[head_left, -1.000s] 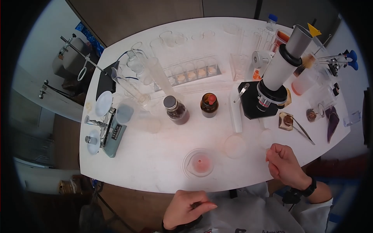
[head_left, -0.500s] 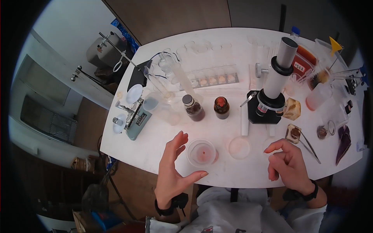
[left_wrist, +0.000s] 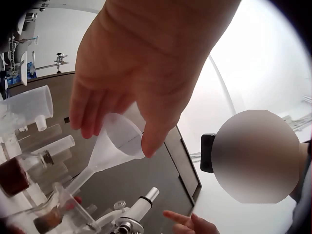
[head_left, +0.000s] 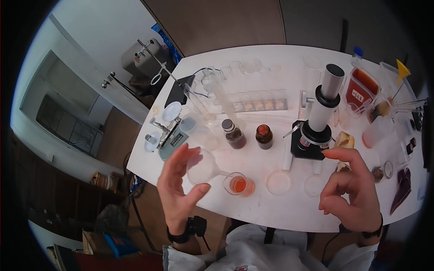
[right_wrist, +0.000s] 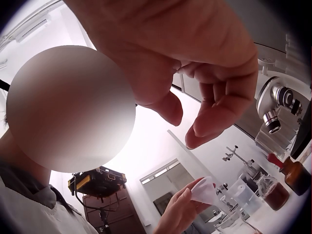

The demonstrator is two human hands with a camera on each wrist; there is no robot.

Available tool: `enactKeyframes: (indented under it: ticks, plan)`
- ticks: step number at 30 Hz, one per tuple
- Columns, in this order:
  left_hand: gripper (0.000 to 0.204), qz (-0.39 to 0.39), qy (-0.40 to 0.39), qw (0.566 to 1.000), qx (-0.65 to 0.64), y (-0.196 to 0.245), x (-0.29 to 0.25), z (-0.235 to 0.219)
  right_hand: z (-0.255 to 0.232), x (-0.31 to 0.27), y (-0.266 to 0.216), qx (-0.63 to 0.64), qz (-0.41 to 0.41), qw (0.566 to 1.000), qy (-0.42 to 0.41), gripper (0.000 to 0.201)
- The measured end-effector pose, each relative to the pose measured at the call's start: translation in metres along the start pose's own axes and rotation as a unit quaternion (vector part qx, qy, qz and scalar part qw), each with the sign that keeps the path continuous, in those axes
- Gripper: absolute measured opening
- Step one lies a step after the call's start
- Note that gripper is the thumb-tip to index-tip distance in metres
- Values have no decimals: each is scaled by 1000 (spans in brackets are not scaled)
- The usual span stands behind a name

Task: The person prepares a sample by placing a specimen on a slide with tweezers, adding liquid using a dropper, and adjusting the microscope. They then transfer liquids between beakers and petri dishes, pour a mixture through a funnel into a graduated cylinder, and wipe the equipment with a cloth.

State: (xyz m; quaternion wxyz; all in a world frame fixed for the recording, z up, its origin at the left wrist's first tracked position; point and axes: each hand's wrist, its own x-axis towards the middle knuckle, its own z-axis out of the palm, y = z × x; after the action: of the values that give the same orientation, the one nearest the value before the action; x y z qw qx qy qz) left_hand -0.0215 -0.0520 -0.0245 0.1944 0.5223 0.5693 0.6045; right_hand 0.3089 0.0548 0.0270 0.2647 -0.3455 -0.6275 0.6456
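My left hand [head_left: 175,194] grips a translucent white funnel [head_left: 202,169] by its cone, the thumb on one side and the fingers on the other. Tilted sideways, the funnel [left_wrist: 105,148] points its stem toward a small clear beaker [head_left: 247,189], the stem's end right at the rim in the head view. Orange-red liquid [head_left: 238,184] lies in the beaker. My right hand [head_left: 351,194] hovers over the right front of the table, fingers loosely bent and holding nothing. Near it on the table are two shallow clear dishes, one a round dish [head_left: 278,182].
Behind the beaker stand a dark-capped bottle [head_left: 235,136] and a brown dropper bottle [head_left: 264,139]. A microscope [head_left: 316,122] rises at the right. The balance [head_left: 172,143] and a tall cylinder are at the left, with a rack of small cups [head_left: 257,106] farther back.
My left hand has come up from the table's front edge, taken hold of the funnel and lifted it leftward out of the beaker. The right hand's fingers have loosened. The head view has shifted.
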Motion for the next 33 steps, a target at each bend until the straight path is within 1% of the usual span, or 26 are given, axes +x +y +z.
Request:
enactKeyframes:
  ticks: [1,3,5,6,9,10,13,14,18,21,25,26,29,30,33]
  plan:
    - [89,32,32,999,-13,4,13,-9,-2,0,-2,3,-1,1000,1,74]
    - [84,86,65,994,17,6,43,-33,-4,-1,-4,11,-5,1000,7,79]
    - [78,89,66,994,-18,-3,73,-59,-9,-2,-3,0,-18,1000,10,81]
    - [73,86,96,992,0,-4,87,-61,-11,-2,-4,-6,-24,1000,12,83]
    - [70,72,107,990,54,-6,121,-60,-16,-2,-10,-3,-20,1000,23,83]
    - [64,82,89,992,46,-8,131,-58,-18,-2,-10,-4,-25,999,24,83]
    - [57,95,44,994,42,0,156,-35,-21,1,-9,-7,-31,999,22,83]
    - [56,99,45,994,21,-1,164,-26,-22,2,-9,-8,-28,999,21,83]
    - [60,118,21,992,28,-5,190,-6,-27,0,-8,-33,-24,999,16,83]
    - [62,99,10,993,69,-10,195,5,-30,-3,-8,-26,-27,999,15,83]
    - [65,81,-28,992,92,-21,196,11,-33,-2,-8,-37,-30,999,10,81]
    - [65,50,-54,989,125,-23,192,15,-33,0,-7,-44,-32,998,8,81]
    - [75,71,-70,987,124,-44,190,18,-35,2,-6,-62,-30,998,-2,78]
    - [88,46,-93,986,130,-46,188,16,-36,2,-6,-67,-28,997,-5,77]
    - [102,29,-114,978,170,-47,178,21,-35,3,-8,-78,-18,997,-11,75]
